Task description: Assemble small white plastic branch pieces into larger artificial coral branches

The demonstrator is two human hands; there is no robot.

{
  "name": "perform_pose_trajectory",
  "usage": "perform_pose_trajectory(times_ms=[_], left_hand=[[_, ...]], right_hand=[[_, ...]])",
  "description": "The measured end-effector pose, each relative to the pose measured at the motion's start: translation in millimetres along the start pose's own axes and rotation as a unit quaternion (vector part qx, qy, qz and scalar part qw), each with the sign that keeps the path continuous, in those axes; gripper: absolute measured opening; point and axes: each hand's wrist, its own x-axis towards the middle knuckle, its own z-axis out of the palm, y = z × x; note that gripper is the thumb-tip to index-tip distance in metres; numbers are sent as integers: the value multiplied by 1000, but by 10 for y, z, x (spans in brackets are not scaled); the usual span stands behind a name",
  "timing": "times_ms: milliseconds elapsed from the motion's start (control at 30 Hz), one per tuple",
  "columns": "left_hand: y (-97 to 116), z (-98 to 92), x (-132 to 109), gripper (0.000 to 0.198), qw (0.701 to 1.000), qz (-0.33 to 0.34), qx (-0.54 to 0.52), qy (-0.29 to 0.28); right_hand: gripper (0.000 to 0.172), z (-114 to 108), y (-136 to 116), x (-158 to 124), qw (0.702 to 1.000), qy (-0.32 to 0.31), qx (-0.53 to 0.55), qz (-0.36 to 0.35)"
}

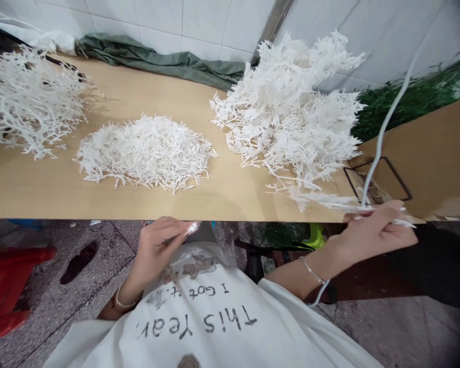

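At the table's front edge, my left hand point(157, 248) is pinched, with a small white piece point(192, 228) at its fingertips; its exact kind is too blurred to tell. Further right, my right hand point(383, 230) is closed around the stem of a white artificial branch point(318, 198). Its feathery sprigs point left, over the table. Beyond this branch rises a tall pile of white artificial branches point(291, 112). A low heap of small white sprigs point(147, 153) lies in the middle of the table, beyond my left hand.
More white branching stems point(30, 102) fill the table's left end. Green cloth point(157, 59) runs along the tiled wall. A white cord point(391, 112) hangs down by my right hand. Green foliage point(387, 107) sits behind a cardboard box point(429, 153). A red stool point(11, 291) stands at lower left.
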Motion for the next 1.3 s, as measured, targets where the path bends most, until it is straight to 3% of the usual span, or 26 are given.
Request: perform_pose_trajectory(times_ms=[167, 267, 400, 600, 733, 933, 1000, 1100, 1167, 1300], left_hand=[[-281, -25, 384, 18, 988, -4, 73, 136], [-401, -124, 677, 18, 971, -64, 135, 185], [-457, -395, 947, 29, 952, -145, 194, 185], [-662, -663, 1026, 44, 949, -130, 247, 148], [-748, -651, 1043, 50, 947, -122, 253, 153], [-516, -436, 886, 41, 947, -29, 246, 205], [-455, -334, 746, 43, 940, 15, 292, 178], [-478, -263, 538, 63, 925, 55, 372, 62], [-557, -282, 453, 74, 912, 42, 407, 6], [-745, -304, 488, 103, 905, 7, 425, -27]], right_hand=[[44, -33, 50, -377, 983, -181, 39, 0], [47, 25, 47, -496, 973, -225, 60, -2], [46, 41, -5, -484, 968, -222, 112, 26], [49, 24, 37, -416, 958, -219, 167, 77], [48, 27, 48, -430, 951, -205, 201, 117], [43, 30, 56, -445, 942, -181, 239, 152], [42, 35, 75, -432, 941, -184, 243, 148], [42, 49, 109, -411, 938, -190, 240, 161], [43, 64, 126, -403, 935, -195, 234, 180], [44, 107, 128, -409, 919, -241, 244, 196]])
